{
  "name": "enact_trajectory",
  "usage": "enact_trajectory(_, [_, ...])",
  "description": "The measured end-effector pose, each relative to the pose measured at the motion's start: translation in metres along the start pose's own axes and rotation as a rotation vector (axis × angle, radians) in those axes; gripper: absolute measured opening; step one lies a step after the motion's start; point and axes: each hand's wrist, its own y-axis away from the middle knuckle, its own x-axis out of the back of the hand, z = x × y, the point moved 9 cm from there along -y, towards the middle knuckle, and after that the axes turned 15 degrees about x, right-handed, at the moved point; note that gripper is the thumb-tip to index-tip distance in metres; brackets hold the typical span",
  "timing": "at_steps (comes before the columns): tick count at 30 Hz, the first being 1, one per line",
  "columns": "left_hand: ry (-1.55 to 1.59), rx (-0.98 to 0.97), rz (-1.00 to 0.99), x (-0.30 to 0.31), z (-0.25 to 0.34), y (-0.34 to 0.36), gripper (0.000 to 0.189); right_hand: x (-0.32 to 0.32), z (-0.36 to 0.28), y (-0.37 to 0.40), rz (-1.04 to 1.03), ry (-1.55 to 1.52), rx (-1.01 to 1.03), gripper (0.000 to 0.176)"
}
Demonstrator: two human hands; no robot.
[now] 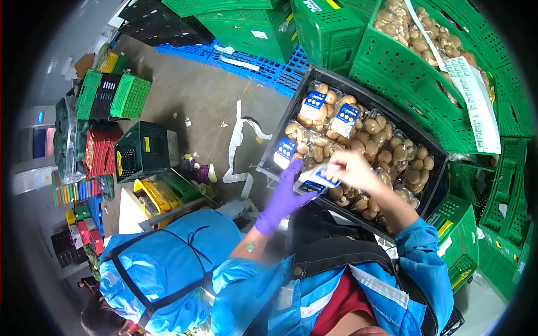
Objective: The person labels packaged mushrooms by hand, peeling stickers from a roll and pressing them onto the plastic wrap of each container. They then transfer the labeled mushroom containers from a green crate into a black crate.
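Note:
My right hand [356, 171], bare, has its fingers pinched on a white-and-blue label [323, 177] over the near side of a black crate [358, 221]. My left hand [282, 196], in a purple glove, is right beside it, with the thumb and forefinger around the edge of the blue labels; its palm side is partly hidden. The crate is filled with clear-wrapped packs of brown mushrooms [372, 136]. A few packs toward the left end carry blue-and-white labels, such as one label [346, 114] at the top and another label [285, 149] near my gloved fingertips.
Green crates [386, 70] rise along the back and right, one holding mushrooms under a hanging label sheet [473, 103]. A blue pallet [246, 64] lies behind. White strips [238, 137] litter the floor. A person in blue [168, 263] bends close on my left.

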Motion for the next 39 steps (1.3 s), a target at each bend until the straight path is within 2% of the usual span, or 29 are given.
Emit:
enact_trajectory(2, [-0.292, -0.495, 0.4, 0.006, 0.048, 0.037, 0.069, -0.028, -0.03, 0.014, -0.138, 0.143, 0.162, 0.015])
enact_trajectory(3, [-0.235, -0.536, 0.301, -0.005, 0.054, 0.044, 0.06, -0.033, -0.031, 0.022, -0.219, 0.228, 0.119, 0.015])
enact_trajectory(4, [-0.234, -0.533, 0.304, -0.012, 0.045, 0.048, 0.06, -0.037, -0.029, 0.03, -0.301, 0.314, 0.077, 0.016])
enact_trajectory(5, [-0.041, -0.303, 0.167, -0.02, 0.015, 0.04, 0.051, -0.032, -0.043, 0.034, -0.186, 0.384, 0.239, 0.018])
enact_trajectory(6, [0.15, -0.072, 0.03, -0.032, -0.015, 0.035, 0.042, -0.033, -0.044, 0.041, -0.192, 0.38, 0.24, 0.018])
enact_trajectory(7, [0.309, 0.057, -0.006, -0.035, -0.029, 0.037, 0.023, -0.026, -0.045, 0.044, -0.143, 0.383, 0.152, 0.019])
enact_trajectory(8, [0.313, 0.06, -0.001, -0.035, -0.033, 0.039, 0.023, -0.02, -0.042, 0.047, -0.094, 0.386, 0.064, 0.019])
enact_trajectory(9, [0.329, 0.113, -0.018, -0.038, -0.044, 0.039, 0.022, -0.026, -0.024, 0.054, -0.202, 0.37, -0.011, 0.02])
enact_trajectory(10, [0.346, 0.167, -0.036, -0.041, -0.058, 0.04, 0.021, -0.02, -0.017, 0.053, -0.21, 0.366, -0.011, 0.02])
enact_trajectory(12, [0.267, 0.232, -0.054, -0.039, -0.076, 0.048, 0.023, 0.007, 0.019, 0.047, -0.021, -0.001, -0.236, 0.026])
enact_trajectory(14, [0.203, 0.336, -0.05, -0.031, -0.073, 0.068, 0.026, 0.039, 0.068, 0.037, 0.055, -0.026, -0.312, 0.025])
enact_trajectory(16, [0.315, 0.355, -0.065, -0.023, -0.082, 0.077, 0.026, 0.032, 0.062, 0.012, -0.063, 0.393, -0.206, 0.03])
enact_trajectory(17, [0.348, 0.35, -0.053, -0.019, -0.089, 0.078, 0.024, 0.01, 0.063, 0.004, -0.101, 0.31, -0.187, 0.041])
enact_trajectory(18, [0.381, 0.344, -0.04, -0.016, -0.094, 0.079, 0.023, -0.012, 0.069, -0.003, -0.243, 0.485, -0.226, 0.05])
enact_trajectory(20, [0.42, 0.35, -0.046, -0.014, -0.092, 0.079, 0.023, -0.05, 0.078, -0.019, -0.286, 0.638, -0.072, 0.063])
enact_trajectory(21, [0.427, 0.33, -0.04, -0.013, -0.09, 0.077, 0.023, -0.058, 0.087, -0.022, -0.286, 0.637, -0.069, 0.063])
enact_trajectory(23, [0.436, 0.31, -0.036, -0.012, -0.088, 0.075, 0.023, -0.068, 0.107, -0.022, -0.521, 0.897, -0.241, 0.079])
enact_trajectory(24, [0.386, 0.32, -0.041, -0.012, -0.089, 0.074, 0.024, -0.068, 0.105, -0.02, -0.52, 0.898, -0.24, 0.079])
enact_trajectory(26, [0.34, 0.325, -0.044, -0.011, -0.091, 0.07, 0.026, -0.049, 0.075, -0.02, -0.442, 1.154, -0.309, 0.084])
enact_trajectory(27, [0.362, 0.261, -0.009, -0.008, -0.089, 0.067, 0.025, -0.04, 0.073, -0.02, -0.374, 1.178, -0.255, 0.086])
enact_trajectory(28, [0.382, 0.197, 0.025, -0.004, -0.081, 0.064, 0.025, -0.035, 0.059, -0.021, -0.306, 1.144, -0.217, 0.071])
enact_trajectory(30, [0.35, 0.246, 0.041, -0.002, -0.078, 0.057, 0.025, -0.052, 0.044, -0.016, -0.174, 1.193, 0.221, 0.051])
enact_trajectory(31, [0.338, 0.216, 0.039, -0.003, -0.071, 0.053, 0.023, -0.069, 0.065, -0.011, -0.255, 1.191, 0.225, 0.043])
enact_trajectory(32, [0.327, 0.187, 0.037, -0.005, -0.065, 0.049, 0.021, -0.087, 0.067, -0.01, -0.419, 1.126, 0.273, 0.041])
enact_trajectory(34, [0.308, 0.202, 0.007, -0.011, -0.059, 0.044, 0.021, -0.103, 0.059, -0.005, -0.312, 0.994, 0.42, 0.038])
enact_trajectory(36, [0.276, 0.183, -0.055, -0.018, -0.053, 0.042, 0.021, -0.11, 0.074, 0.006, -0.228, 1.065, 0.497, 0.042])
enact_trajectory(37, [0.272, 0.185, -0.054, -0.019, -0.054, 0.041, 0.021, -0.111, 0.081, 0.015, -0.25, 1.124, 0.532, 0.033])
enact_trajectory(38, [0.252, 0.181, -0.061, -0.021, -0.057, 0.041, 0.024, -0.11, 0.096, 0.026, -0.319, 1.132, 0.444, 0.032])
enact_trajectory(39, [0.229, 0.177, -0.067, -0.019, -0.059, 0.041, 0.026, -0.108, 0.098, 0.041, -0.324, 1.101, 0.498, 0.035])
